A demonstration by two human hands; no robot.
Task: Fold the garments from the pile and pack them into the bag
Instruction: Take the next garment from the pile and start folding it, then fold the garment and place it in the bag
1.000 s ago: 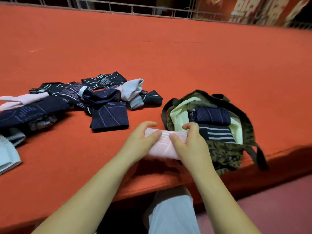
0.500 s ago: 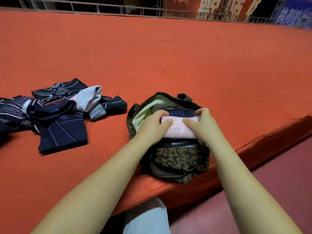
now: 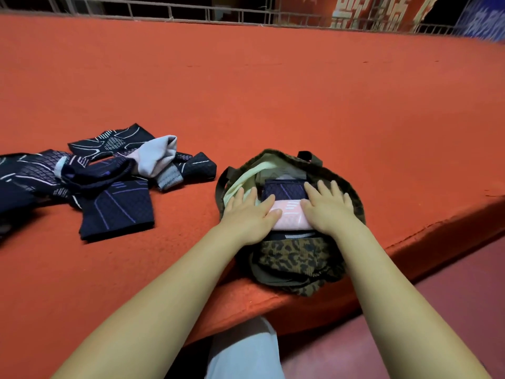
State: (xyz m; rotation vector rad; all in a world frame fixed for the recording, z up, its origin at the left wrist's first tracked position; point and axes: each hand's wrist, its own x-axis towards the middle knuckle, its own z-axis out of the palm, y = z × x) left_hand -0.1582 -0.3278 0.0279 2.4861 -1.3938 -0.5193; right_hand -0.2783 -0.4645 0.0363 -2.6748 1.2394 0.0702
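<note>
**Hands flat on a pink fold inside the bag**

Camouflage bag (image 3: 295, 258) lies on its side at the near edge of the orange surface (image 3: 300, 99), its mouth gaping upward and its pale green lining (image 3: 240, 179) showing along the left rim. Inside it a folded pink garment (image 3: 289, 216) sits on top of the packed stack, with a folded navy garment (image 3: 284, 188) just beyond it and a dark piece with a white stripe (image 3: 296, 236) just nearer.

The left hand (image 3: 247, 214) lies palm down over the pink garment's left end, fingers straight and slightly spread, some reaching onto the lining; it grips nothing. The right hand (image 3: 328, 207) rests the same way on the right end, fingers extended toward the bag's far rim, pressing rather than holding.

To the left, apart from the bag, the pile of unfolded garments (image 3: 90, 173) sprawls on the surface: mostly navy pieces with pale line patterns, and one light pinkish-grey piece (image 3: 155, 155) on top. A metal railing (image 3: 191, 12) runs along the far edge, with red banners (image 3: 369, 12) behind it
</note>
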